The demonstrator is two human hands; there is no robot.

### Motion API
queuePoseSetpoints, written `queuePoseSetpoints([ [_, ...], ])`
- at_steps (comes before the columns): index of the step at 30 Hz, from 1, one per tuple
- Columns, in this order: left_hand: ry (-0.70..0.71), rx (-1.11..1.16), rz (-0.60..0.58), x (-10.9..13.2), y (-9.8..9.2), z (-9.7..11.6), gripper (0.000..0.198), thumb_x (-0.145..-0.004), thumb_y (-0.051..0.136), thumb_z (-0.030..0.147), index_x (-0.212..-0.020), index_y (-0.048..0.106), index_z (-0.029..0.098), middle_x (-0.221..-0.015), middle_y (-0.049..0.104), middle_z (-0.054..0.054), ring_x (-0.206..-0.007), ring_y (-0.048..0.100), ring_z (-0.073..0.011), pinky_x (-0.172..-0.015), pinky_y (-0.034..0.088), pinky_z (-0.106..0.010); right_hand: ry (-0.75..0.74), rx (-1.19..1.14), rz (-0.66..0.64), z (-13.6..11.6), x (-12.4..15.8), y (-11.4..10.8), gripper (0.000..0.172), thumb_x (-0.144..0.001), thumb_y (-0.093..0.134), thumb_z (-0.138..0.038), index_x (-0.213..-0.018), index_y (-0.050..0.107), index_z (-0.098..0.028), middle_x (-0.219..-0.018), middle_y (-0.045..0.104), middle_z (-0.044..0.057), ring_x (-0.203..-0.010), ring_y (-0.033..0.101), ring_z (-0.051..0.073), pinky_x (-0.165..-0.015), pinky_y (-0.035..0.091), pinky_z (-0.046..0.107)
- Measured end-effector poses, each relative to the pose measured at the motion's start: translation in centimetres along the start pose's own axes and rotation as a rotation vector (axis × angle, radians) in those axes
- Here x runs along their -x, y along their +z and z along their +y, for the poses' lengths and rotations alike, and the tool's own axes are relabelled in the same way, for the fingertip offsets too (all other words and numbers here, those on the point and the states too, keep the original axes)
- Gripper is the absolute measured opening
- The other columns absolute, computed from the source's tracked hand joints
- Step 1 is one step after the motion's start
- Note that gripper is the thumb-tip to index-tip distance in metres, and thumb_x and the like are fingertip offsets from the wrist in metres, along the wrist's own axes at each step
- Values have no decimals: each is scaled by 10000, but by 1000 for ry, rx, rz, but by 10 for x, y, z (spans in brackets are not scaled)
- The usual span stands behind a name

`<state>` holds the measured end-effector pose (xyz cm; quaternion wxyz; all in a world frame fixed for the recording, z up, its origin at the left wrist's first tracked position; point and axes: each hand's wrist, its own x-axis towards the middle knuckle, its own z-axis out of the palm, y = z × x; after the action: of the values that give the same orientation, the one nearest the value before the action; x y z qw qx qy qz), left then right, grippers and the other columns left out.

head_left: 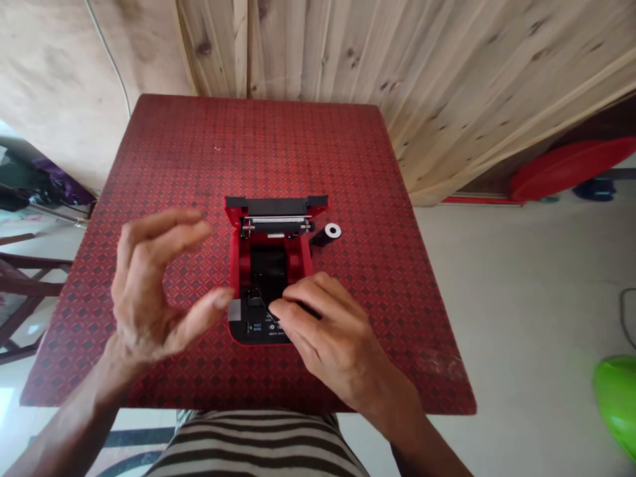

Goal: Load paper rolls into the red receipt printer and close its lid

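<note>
A small red and black thermal printer (236, 265) stands on the table with its lid (275, 207) raised. Over its front right part, my right hand (330, 324) is closed on a slim black tool (311, 310); most of the tool is hidden by the fingers. A thin dark curved line runs from near those fingertips over the front panel, and I cannot tell whether it belongs to the tool. To the left of the printer, my left hand (159, 285) is open and holds nothing, its thumb close to the printer's side. A roll (330, 232) with a white end lies right of the lid.
The table (298, 146) has a red patterned cover and stands against a wooden plank wall (318, 53). A dark wooden chair (30, 285) is at the left. On the floor at the right lies a bright green object (616, 397).
</note>
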<state>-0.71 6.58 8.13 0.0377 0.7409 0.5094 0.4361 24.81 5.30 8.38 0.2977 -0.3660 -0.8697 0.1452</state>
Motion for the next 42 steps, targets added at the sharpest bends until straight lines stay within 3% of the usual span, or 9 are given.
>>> queuePoseSetpoints([
  [4,92,45,-33,-49,20,-10,509,-978,701,496,-1422,600,269,-1383,620,-111,-1320,593,-293,-935,626,-438,-47,123,64,-7,9,9,306,-1040,515,-29,-1213,739,-148,-954,738,71,-865,591,196,-778,508,366],
  [8,155,82,-163,-61,35,-12,446,-1029,619,513,-1372,617,228,-1277,698,-100,-1192,667,-255,-998,607,-441,-82,211,52,-11,9,9,342,-1046,519,-51,-1312,711,-151,-959,744,63,-850,598,203,-762,487,375],
  [11,115,105,-228,-55,34,-6,468,-1059,560,527,-1391,610,202,-1255,737,-89,-1114,714,-231,-1003,608,-416,-124,248,50,-14,10,6,350,-1045,545,-76,-1374,665,-72,-993,767,84,-912,642,217,-805,507,393],
  [14,82,91,-241,-44,27,2,483,-1098,472,518,-1410,610,176,-1276,748,-86,-1150,728,-220,-1023,601,-382,-153,256,69,-19,14,1,275,-1048,555,-109,-1261,718,-52,-1021,792,106,-995,669,234,-821,519,397],
  [17,142,94,-266,-29,21,7,485,-1111,433,510,-1411,626,180,-1316,742,-99,-1225,717,-237,-1059,588,-388,-171,262,96,-25,18,-1,249,-1061,540,-148,-1125,778,-109,-1018,802,92,-1017,670,220,-788,522,375],
  [26,317,96,-319,20,21,4,526,-1095,440,557,-1380,647,167,-1357,717,-152,-1361,662,-293,-1166,535,-483,-97,231,147,-25,20,9,202,-1037,616,-144,-1129,793,-113,-915,769,69,-877,647,187,-717,504,346],
  [35,383,63,-295,26,26,1,771,-976,472,792,-1445,615,198,-1340,728,-170,-1336,682,-340,-1117,569,-542,-32,176,100,-29,18,7,219,-1069,574,-161,-1164,769,-125,-928,787,60,-861,680,183,-771,581,355],
  [38,400,59,-293,27,28,-1,787,-979,466,791,-1419,625,159,-1337,717,-197,-1351,668,-351,-1129,559,-553,-15,170,148,-29,19,11,189,-1019,698,-216,-1174,754,-124,-945,783,63,-868,698,186,-770,590,344],
  [42,387,60,-310,30,28,-2,778,-985,474,774,-1463,590,170,-1367,695,-199,-1375,648,-356,-1156,537,-568,-14,200,240,-25,25,13,342,-960,776,-268,-1273,719,-143,-1034,779,95,-901,725,219,-782,615,354],
])
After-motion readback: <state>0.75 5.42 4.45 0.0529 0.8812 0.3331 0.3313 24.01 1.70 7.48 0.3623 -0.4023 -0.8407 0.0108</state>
